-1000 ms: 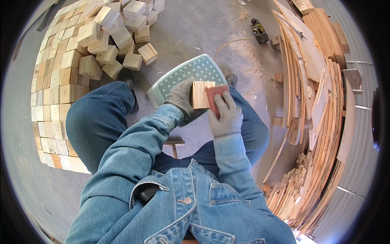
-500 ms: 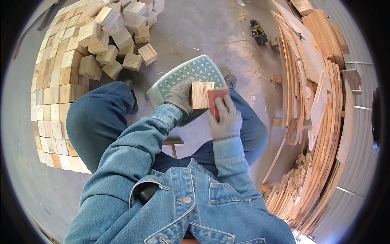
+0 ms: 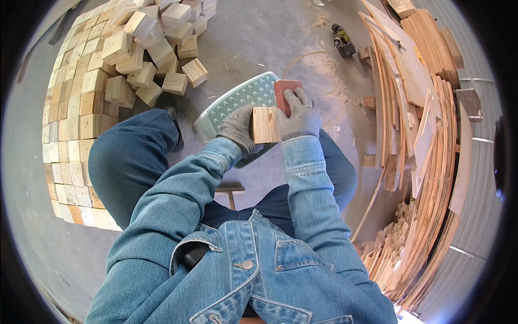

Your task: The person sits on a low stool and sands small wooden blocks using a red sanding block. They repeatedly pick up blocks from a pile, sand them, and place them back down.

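My left hand [image 3: 238,127], in a grey knit glove, grips a pale wooden block [image 3: 266,125] by its left side. The block is held over a green plastic step stool [image 3: 216,110] with a patterned top. In my gloved right hand [image 3: 301,114] is a reddish sanding block [image 3: 286,90], held at the far right corner of the wooden block. My right fingers lie over the sanding block. The face of it turned toward the wood is hidden.
To the left, wooden blocks [image 3: 73,128] stand in a neat stack, with a loose heap [image 3: 141,73] at its far end. A cordless drill [image 3: 342,41] lies on the floor at far right. Boards and offcuts [image 3: 440,156] are piled along the right wall.
My right hand has slid the sanding block away from me along the wooden block's right side. My left hand and the wooden block have barely shifted.
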A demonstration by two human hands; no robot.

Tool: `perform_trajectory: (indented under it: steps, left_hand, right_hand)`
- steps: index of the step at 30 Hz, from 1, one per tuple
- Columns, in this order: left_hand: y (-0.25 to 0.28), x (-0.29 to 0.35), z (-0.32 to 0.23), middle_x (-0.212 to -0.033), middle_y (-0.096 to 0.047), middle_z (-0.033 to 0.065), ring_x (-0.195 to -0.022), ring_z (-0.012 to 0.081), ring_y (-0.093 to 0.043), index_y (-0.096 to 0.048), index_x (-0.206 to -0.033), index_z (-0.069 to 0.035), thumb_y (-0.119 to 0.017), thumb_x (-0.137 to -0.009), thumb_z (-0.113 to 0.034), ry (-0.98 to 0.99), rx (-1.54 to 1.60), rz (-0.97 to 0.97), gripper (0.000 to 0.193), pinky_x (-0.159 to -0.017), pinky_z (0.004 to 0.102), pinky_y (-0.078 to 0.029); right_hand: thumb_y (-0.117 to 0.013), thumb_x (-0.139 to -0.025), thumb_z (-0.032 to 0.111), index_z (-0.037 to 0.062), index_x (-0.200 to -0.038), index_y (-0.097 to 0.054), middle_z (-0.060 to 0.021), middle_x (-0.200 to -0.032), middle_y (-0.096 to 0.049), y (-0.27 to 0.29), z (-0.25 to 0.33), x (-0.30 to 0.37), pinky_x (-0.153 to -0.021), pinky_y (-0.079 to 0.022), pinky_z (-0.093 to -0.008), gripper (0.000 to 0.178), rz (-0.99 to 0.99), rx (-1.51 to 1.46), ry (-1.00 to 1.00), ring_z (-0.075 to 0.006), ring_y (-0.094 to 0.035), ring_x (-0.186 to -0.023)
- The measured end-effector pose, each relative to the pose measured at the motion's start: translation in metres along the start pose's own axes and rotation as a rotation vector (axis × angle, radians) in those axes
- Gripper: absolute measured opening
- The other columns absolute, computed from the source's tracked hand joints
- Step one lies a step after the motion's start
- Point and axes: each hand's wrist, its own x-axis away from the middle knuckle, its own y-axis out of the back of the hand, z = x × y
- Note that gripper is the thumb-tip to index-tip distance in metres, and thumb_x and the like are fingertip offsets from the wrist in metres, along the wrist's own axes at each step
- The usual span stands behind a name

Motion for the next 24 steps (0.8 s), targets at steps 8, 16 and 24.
perform_trajectory:
  steps: [8, 16, 24]
  left_hand:
    - [0.008, -0.001, -0.011, -0.132, -0.069, 0.0189, -0.128, 0.0402, -0.066, -0.062, -0.137, -0.015, -0.099, -0.065, -0.040, 0.034, -0.032, 0.048, 0.085, -0.113, 0.0463, -0.052]
    - [0.005, 0.000, -0.005, -0.132, -0.069, 0.0186, -0.128, 0.0401, -0.066, -0.061, -0.138, -0.015, -0.099, -0.064, -0.039, 0.004, -0.044, -0.002, 0.086, -0.114, 0.0458, -0.052]
    - [0.004, 0.002, -0.010, -0.132, -0.069, 0.0187, -0.128, 0.0397, -0.066, -0.061, -0.138, -0.014, -0.099, -0.063, -0.037, 0.030, -0.085, -0.019, 0.088, -0.114, 0.0464, -0.053]
  right_hand:
    - [-0.082, -0.084, 0.033, 0.0180, -0.142, -0.073, -0.0153, -0.157, -0.058, 0.038, 0.010, 0.091, -0.101, -0.053, -0.0559, 0.061, 0.051, -0.074, -0.005, -0.0439, -0.066, -0.115]
    - [-0.082, -0.084, 0.032, 0.0171, -0.139, -0.075, -0.0149, -0.156, -0.059, 0.039, 0.005, 0.105, -0.103, -0.052, -0.0555, 0.058, 0.008, -0.100, 0.082, -0.0438, -0.065, -0.116]
    - [-0.081, -0.087, 0.036, 0.0246, -0.143, -0.072, -0.0073, -0.157, -0.060, 0.005, 0.012, -0.017, -0.103, -0.056, -0.0524, 0.057, 0.059, -0.008, -0.029, -0.0423, -0.067, -0.119]
